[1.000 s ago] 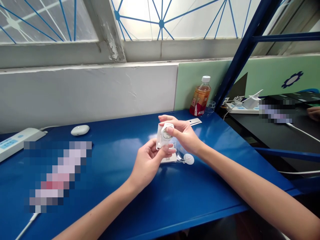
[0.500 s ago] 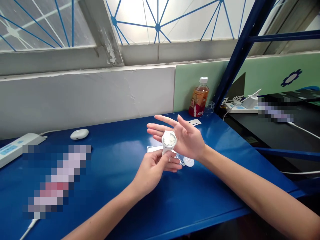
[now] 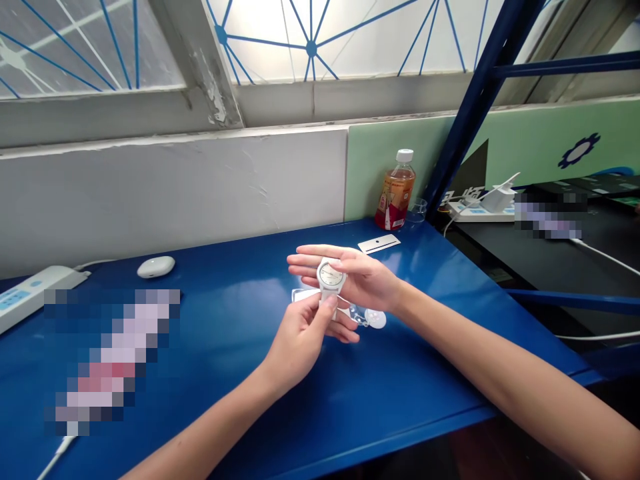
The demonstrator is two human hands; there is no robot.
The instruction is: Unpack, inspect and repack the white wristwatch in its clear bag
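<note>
A white wristwatch (image 3: 331, 274) is upright between my hands, its round dial facing me. My left hand (image 3: 303, 337) pinches the lower strap between thumb and fingers. Behind the watch, my right hand (image 3: 367, 277) has its fingers stretched out to the left, and its thumb lies across the upper right of the dial, so the watch sits between thumb and fingers. Beneath the hands, a clear plastic piece with a round white tag (image 3: 375, 319) lies on the blue table (image 3: 225, 320), partly covered by my fingers.
At the back stands a drink bottle (image 3: 396, 193) beside a small clear cup (image 3: 417, 211). A white card (image 3: 379, 243) lies in front of them. On the left are a white earbud case (image 3: 156, 267), a power strip (image 3: 40, 293) and a blurred-out object (image 3: 115, 353) with a cable.
My right thumb has come down onto the watch dial, where before that hand was spread open behind it. The white card shows more fully now. The view has shifted slightly.
</note>
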